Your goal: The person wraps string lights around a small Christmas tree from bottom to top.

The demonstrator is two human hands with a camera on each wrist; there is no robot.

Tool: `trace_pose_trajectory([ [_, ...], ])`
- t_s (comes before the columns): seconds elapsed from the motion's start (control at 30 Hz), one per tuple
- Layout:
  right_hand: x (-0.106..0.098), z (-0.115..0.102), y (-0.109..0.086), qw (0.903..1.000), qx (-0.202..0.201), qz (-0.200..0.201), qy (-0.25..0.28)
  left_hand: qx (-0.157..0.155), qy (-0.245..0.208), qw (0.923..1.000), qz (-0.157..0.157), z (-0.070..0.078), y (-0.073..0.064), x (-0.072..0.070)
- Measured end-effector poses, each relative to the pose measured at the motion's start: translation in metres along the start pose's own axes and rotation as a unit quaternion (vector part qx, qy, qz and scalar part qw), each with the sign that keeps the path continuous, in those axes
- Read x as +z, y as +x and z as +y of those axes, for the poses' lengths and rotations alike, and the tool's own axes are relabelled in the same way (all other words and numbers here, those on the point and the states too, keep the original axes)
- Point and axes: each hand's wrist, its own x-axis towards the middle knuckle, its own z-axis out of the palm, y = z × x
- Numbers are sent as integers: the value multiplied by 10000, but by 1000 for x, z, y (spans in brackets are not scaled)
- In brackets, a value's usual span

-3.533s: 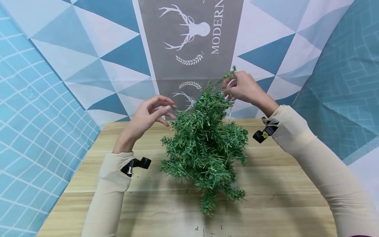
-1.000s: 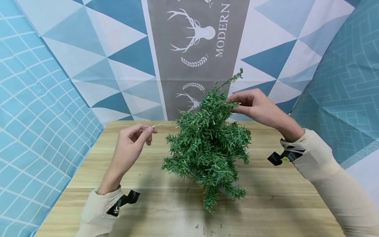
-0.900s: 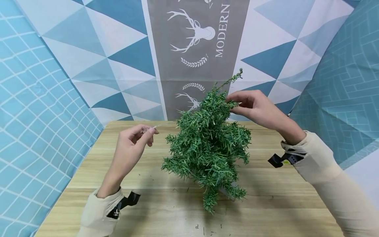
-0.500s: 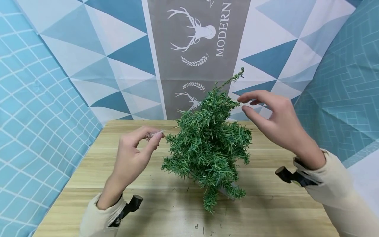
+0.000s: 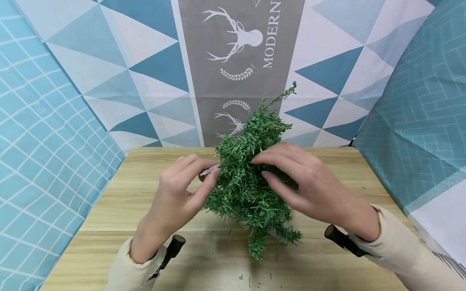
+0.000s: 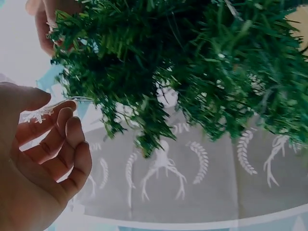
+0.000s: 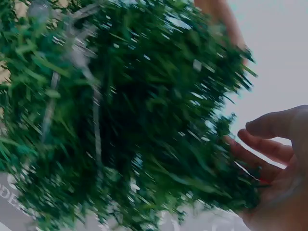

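A small artificial Christmas tree [image 5: 247,186] with bushy green branches stands mid-table, its thin top leaning right. At its left side my left hand [image 5: 178,194] pinches a clear string light [image 5: 210,169] between thumb and forefinger. In the left wrist view, a clear snowflake-like piece [image 6: 36,115] sits in that hand, with a thin wire running into the needles. My right hand [image 5: 309,186] is at the front right of the branches, thumb and fingers apart, nothing visible between them. Another clear piece [image 7: 79,55] with thin wire shows among the needles in the right wrist view, blurred.
The wooden table [image 5: 120,210] bears small dark pen marks near its front. Behind stands a patterned backdrop [image 5: 233,40] with deer heads, with a blue tiled sheet [image 5: 47,133] on the left. Part of a pale base [image 5: 278,235] shows under the tree.
My left hand has moved right to the tree with the string light. My right hand has left the upper branches, drawn back right, then come down and left over the tree's front.
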Motion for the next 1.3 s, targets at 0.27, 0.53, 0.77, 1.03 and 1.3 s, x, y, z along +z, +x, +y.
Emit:
trace_pose_trajectory([
  [0.27,7,4,-5,9976,634,-256,123,453,187,9984,-266,13,19,12],
  [0.53,11,3,-1,9972,712,-228,82,820,754,9924,-515,21,26,25],
  [0.77,16,3,4,9984,550,35,-127,731,935,9926,-258,22,15,30],
  [1.03,15,4,3,9994,294,-17,-200,536,536,9956,-548,23,4,36],
  [1.3,4,10,2,9998,133,-23,-130,352,341,9970,-599,21,2,38],
])
